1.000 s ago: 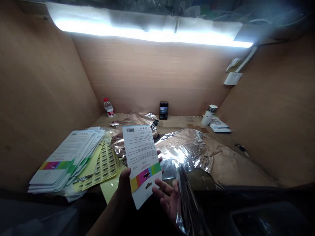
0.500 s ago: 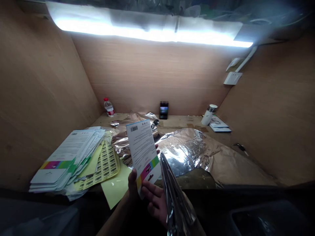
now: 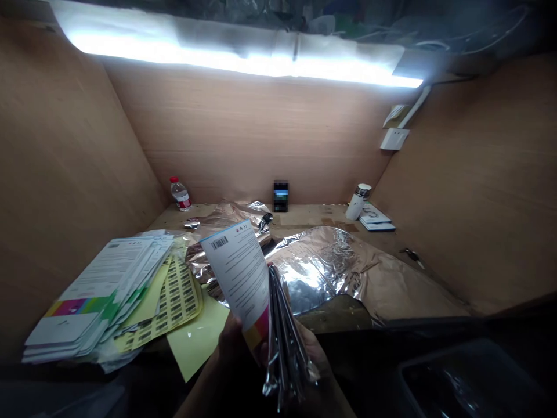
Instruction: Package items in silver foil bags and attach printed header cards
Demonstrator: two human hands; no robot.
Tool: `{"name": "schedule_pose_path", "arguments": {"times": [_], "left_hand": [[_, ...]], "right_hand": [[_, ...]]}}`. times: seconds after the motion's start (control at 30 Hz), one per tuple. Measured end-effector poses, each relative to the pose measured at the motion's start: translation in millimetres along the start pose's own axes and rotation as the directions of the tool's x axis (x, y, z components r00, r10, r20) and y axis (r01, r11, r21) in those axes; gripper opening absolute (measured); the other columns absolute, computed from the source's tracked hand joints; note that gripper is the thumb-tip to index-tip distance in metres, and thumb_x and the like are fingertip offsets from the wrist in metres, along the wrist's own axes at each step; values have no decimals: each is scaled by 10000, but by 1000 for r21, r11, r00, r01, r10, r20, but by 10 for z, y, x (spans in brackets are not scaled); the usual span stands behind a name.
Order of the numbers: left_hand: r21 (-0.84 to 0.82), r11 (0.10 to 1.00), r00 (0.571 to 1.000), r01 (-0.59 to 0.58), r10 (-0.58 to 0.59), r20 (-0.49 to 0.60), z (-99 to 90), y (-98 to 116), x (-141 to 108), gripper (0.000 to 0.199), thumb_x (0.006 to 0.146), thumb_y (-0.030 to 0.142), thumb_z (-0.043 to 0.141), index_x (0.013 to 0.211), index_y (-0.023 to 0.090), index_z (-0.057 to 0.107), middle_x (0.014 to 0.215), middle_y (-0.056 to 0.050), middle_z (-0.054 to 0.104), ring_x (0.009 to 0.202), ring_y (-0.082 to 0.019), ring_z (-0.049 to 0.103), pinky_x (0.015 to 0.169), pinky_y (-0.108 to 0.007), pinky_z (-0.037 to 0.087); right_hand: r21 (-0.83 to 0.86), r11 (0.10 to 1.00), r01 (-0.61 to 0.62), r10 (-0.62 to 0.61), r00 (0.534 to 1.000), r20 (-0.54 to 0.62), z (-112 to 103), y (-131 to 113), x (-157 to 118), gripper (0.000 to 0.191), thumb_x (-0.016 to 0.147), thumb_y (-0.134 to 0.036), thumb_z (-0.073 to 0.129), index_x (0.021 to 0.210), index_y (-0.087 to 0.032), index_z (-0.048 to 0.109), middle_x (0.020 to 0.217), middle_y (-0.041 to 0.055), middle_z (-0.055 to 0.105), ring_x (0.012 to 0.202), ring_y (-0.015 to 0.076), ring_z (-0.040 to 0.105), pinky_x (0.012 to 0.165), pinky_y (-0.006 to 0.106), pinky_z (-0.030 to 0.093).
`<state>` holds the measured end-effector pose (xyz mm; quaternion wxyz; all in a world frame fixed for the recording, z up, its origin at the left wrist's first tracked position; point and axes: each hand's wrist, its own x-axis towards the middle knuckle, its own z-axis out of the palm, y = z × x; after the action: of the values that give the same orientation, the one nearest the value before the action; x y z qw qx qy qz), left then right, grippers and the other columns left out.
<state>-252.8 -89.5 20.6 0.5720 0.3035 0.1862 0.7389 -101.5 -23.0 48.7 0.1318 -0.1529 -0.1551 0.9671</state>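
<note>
A white printed card [image 3: 237, 273] with a barcode and a coloured band is upright at the centre, its lower end in my left hand [image 3: 230, 339]. Against the card's right edge stands a bundle of folded silver foil packets [image 3: 285, 342]. My right hand [image 3: 311, 348] is closed round the bundle from the right, its fingers partly hidden behind the foil. Left of my hands lie a stack of similar cards [image 3: 100, 278], a yellow sheet of barcode labels [image 3: 176, 299] and a plain yellow sheet [image 3: 198, 337].
Large foil sheets [image 3: 313, 261] cover the middle of the table. Behind them are a red-capped bottle [image 3: 180, 195], a phone [image 3: 281, 196], a white flask [image 3: 358, 202] and booklets [image 3: 376, 217]. A dark bin [image 3: 470, 377] sits at the lower right.
The foil bundle has moved left against the card and covers part of its coloured band. The card leans further left. My right hand's fingers have gone behind the bundle, and the view has shifted slightly.
</note>
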Motion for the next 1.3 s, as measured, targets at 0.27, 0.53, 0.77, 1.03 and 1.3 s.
{"name": "schedule_pose_path", "arguments": {"times": [0.27, 0.53, 0.77, 1.03, 1.3], "left_hand": [[-171, 958, 964, -229, 198, -180, 238, 348, 270, 779, 925, 622, 567, 1561, 198, 416, 1466, -180, 597, 1374, -439, 530, 1088, -653, 470], [-226, 954, 973, -198, 162, -168, 369, 0, 370, 854, 890, 601, 595, 1601, 192, 358, 1548, -185, 522, 1436, -451, 453, 1155, -671, 387], [-405, 913, 996, -58, 28, -80, 383, -83, 576, 893, 885, 732, 530, 1563, 161, 426, 1480, -210, 579, 1378, -474, 509, 1130, -666, 401], [-459, 887, 986, 47, -113, -119, 509, -197, 692, 828, 902, 678, 574, 1500, 113, 473, 1368, -223, 643, 1300, -448, 581, 1100, -659, 439], [-370, 922, 971, 117, -184, -151, 527, -472, 795, 757, 857, 785, 543, 1380, 240, 593, 1216, -156, 710, 1213, -424, 628, 1016, -695, 503]], "right_hand": [[-555, 827, 88, -110, 994, -8, -367, -259, 40, 430, 740, -489, 907, 777, -128, 677, 620, -27, 609, 506, 66, 495, 524, 204, 361], [-657, 684, 318, -506, 855, -113, -170, -234, 245, 511, 774, -547, 850, 829, -233, 450, 670, -40, 632, 550, 133, 574, 550, 247, 439], [-929, -266, 256, -764, 532, 365, -19, -454, -107, 282, 941, -441, 688, 1105, -213, 656, 1110, 98, 628, 1000, 249, 633, 808, 371, 572], [-561, -818, 125, -350, 667, 658, -70, -467, -500, 490, 1014, -60, 421, 1451, -205, 592, 993, 125, 703, 875, 254, 663, 740, 366, 559], [-489, -870, -63, -394, 686, 612, -128, -272, -399, 360, 912, -30, 532, 1219, -137, 686, 949, 157, 690, 827, 298, 606, 688, 408, 508]]}}
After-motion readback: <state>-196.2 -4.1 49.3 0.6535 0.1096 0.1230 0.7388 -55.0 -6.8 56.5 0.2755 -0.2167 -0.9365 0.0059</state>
